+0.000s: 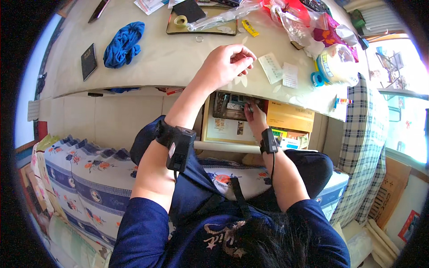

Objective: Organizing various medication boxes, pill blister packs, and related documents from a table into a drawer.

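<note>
My left hand hovers over the cream tabletop, its fingers loosely curled with a gap at the thumb and nothing visible in them. Below the table edge, my right hand reaches into an open drawer. Its fingertips are drawn together at a small dark, shiny thing that I cannot make out. Beside those fingers lies a dark tray-like case with small items in it. A yellow-orange box fills the drawer's right side. In front of the case is a white sheet with small pictures.
On the tabletop lie a blue cloth, a dark booklet, two pale paper cards, a tray with a tape roll, and plastic bags. A white-and-yellow container stands at the right. Small boxes sit in the drawer.
</note>
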A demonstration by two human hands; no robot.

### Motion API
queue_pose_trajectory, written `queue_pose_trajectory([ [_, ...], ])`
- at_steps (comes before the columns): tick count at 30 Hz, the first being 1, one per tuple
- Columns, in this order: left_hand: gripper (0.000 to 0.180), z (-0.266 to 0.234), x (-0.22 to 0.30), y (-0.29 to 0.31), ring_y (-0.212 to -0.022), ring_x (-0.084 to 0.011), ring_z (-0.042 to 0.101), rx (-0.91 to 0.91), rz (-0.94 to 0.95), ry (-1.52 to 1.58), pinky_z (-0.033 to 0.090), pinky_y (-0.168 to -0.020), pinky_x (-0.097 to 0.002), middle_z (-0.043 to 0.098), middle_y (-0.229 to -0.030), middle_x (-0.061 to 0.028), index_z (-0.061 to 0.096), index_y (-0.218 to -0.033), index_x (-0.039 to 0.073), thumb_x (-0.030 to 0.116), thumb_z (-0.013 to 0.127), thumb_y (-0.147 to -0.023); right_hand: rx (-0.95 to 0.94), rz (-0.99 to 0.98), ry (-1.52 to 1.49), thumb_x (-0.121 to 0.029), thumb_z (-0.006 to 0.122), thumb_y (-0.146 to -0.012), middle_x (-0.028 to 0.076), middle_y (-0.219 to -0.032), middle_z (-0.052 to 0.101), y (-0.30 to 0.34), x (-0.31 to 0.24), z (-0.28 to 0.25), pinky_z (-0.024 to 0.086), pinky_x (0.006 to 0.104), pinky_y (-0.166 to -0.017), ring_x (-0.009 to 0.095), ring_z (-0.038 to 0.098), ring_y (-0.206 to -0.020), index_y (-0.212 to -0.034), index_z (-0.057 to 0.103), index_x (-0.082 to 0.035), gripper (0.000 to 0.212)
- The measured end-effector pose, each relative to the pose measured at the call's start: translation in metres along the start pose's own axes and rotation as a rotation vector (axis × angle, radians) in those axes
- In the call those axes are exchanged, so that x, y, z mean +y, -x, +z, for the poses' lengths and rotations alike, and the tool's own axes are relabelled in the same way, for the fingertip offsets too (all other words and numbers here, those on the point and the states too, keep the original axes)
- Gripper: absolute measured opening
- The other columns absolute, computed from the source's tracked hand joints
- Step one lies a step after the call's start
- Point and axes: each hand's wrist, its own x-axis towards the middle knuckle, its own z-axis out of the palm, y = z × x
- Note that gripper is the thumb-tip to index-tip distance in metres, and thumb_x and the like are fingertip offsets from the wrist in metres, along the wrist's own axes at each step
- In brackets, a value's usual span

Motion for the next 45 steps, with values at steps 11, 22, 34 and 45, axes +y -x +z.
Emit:
queue_pose_trajectory([
  [11,0.017,0.011,0.003,-0.011,-0.074,-0.0083,0.060,-0.036,0.065,0.028,0.051,-0.070,-0.0232,0.065,-0.085,-0.0035,0.063,-0.103,0.001,0.013,0.056,-0.094,0.136,-0.147,0.249,-0.006,0.057,-0.091,0.014,-0.091,0.064,0.054,-0.011,-0.022,0.058,0.0281,-0.072,0.019,0.065,-0.078,-0.101,0.058,0.004,0.014],
  [22,0.015,0.014,0.001,-0.010,-0.074,-0.0089,0.060,-0.055,0.046,0.054,0.051,-0.070,-0.0234,0.065,-0.085,-0.0038,0.063,-0.103,0.001,0.011,0.056,-0.093,-0.007,-0.640,1.745,-0.027,0.063,-0.082,0.016,-0.091,0.068,0.060,-0.031,0.014,0.053,0.0404,-0.071,0.033,0.066,-0.083,-0.096,0.071,-0.013,0.021],
  [34,0.015,0.012,0.005,-0.011,-0.074,-0.0083,0.059,-0.063,0.061,-0.001,0.051,-0.070,-0.0234,0.064,-0.085,-0.0034,0.062,-0.103,0.000,0.010,0.056,-0.093,-0.432,-0.830,2.122,-0.020,0.062,-0.077,0.015,-0.084,0.067,0.016,-0.072,-0.003,0.050,0.0439,-0.079,0.034,0.063,-0.085,-0.085,0.070,-0.012,0.015],
  [45,0.015,0.013,0.010,-0.006,-0.072,-0.0078,0.060,-0.044,0.024,-0.041,0.050,-0.069,-0.0226,0.064,-0.083,-0.0035,0.062,-0.102,0.000,0.010,0.056,-0.093,-0.320,-0.944,2.427,-0.012,0.057,-0.076,0.012,-0.081,0.068,0.042,-0.073,0.008,0.051,0.0432,-0.079,0.033,0.063,-0.083,-0.086,0.070,-0.009,0.016],
])
